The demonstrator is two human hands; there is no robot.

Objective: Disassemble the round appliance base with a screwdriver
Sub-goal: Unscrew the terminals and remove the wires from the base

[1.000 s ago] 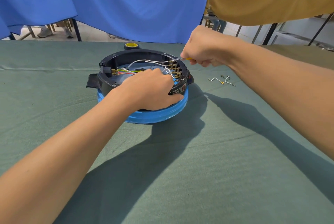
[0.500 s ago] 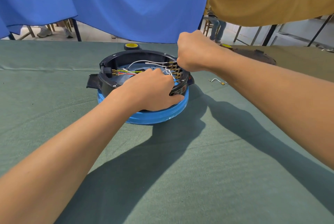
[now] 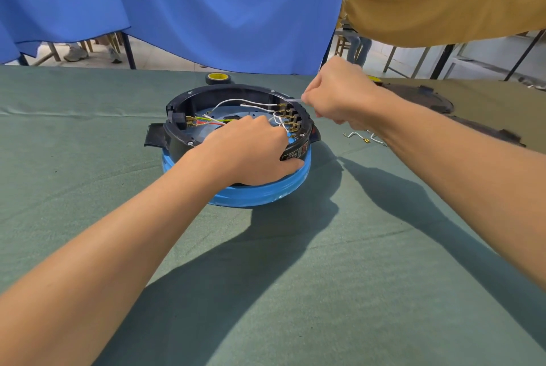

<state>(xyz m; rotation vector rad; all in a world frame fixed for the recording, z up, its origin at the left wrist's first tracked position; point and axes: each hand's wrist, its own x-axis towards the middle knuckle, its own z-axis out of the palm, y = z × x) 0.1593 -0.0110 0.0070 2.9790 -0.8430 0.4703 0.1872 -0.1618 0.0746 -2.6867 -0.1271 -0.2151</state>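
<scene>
The round appliance base [image 3: 224, 93] sits upside down on the green table: a black ring on a blue rim [image 3: 260, 194], its inside open with white, red and yellow-green wires [image 3: 236, 102] running to a row of brass terminals [image 3: 291, 120] on the right wall. My left hand [image 3: 251, 153] presses on the near right part of the ring, thumb on the outer label. My right hand [image 3: 339, 93] hovers at the far right rim, fist closed on the screwdriver; only its thin metal shaft [image 3: 292, 98] shows, pointing left toward the terminals.
Loose white wires with brass ends [image 3: 362, 136] lie on the cloth right of the base. A black-and-yellow tape roll [image 3: 218, 77] stands behind it. A dark round cover [image 3: 422, 99] lies at the far right. Blue and tan curtains hang behind the table.
My right hand has drawn back right and slightly up from the terminals, uncovering the shaft and the loose wires. My left hand stays on the base.
</scene>
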